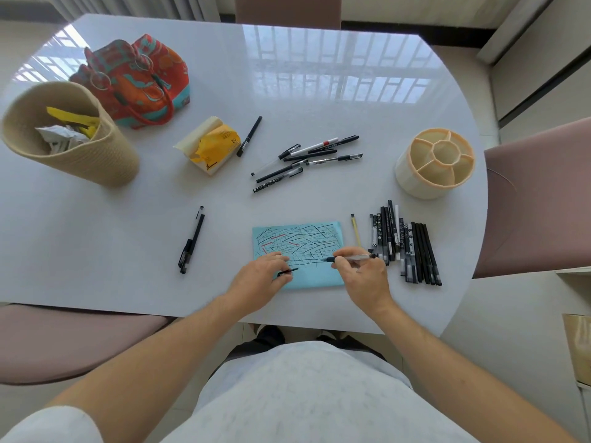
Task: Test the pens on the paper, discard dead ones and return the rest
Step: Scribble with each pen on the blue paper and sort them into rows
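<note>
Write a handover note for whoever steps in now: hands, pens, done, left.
Right hand holds a clear pen, tip over the blue paper, which is already covered in test strokes.
Left hand pinches a black cap on the paper.
A neat row of pens lies right of the paper; a loose pile lies above it.
Pen holder is empty; woven bin stands far left.
Left: finish testing, bin dead ones, refill holder.

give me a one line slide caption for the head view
Right hand tests a pen on scribbled blue paper while the left hand holds its cap.
</note>
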A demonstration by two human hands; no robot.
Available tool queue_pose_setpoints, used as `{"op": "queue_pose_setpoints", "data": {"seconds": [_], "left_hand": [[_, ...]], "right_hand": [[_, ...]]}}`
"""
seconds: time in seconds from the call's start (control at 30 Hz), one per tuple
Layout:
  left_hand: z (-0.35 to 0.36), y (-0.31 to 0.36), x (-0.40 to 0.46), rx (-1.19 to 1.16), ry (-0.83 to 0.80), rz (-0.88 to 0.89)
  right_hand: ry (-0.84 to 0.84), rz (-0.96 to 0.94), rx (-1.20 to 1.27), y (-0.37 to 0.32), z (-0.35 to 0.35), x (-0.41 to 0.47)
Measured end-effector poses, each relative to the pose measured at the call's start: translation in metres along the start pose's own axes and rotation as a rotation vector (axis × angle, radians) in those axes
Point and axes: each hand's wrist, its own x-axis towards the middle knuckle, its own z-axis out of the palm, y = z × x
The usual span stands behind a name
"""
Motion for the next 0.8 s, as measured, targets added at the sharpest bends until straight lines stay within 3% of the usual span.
{"op": "queue_pose_setpoints", "data": {"seconds": [0.1,0.23,0.53,0.7,0.8], "left_hand": [[-0.004,0.007,-0.001,-0.080,0.079,-0.020],[-0.012,0.015,-0.001,-0.127,0.097,-0.006],[-0.029,0.016,-0.013,-0.274,0.087,-0.052],[-0.044,0.016,-0.018,-0.233,0.124,0.008],[-0.056,0.012,-0.019,-0.226,0.164,0.003]], "right_hand": [[-0.077,0.067,0.252,-0.012,0.007,-0.004],[-0.158,0.108,0.390,-0.021,0.015,-0.004],[-0.180,0.119,0.438,-0.034,0.024,0.002],[-0.289,0.080,0.367,-0.043,0.039,0.002],[-0.228,0.053,0.364,-0.052,0.046,0.007]]}}
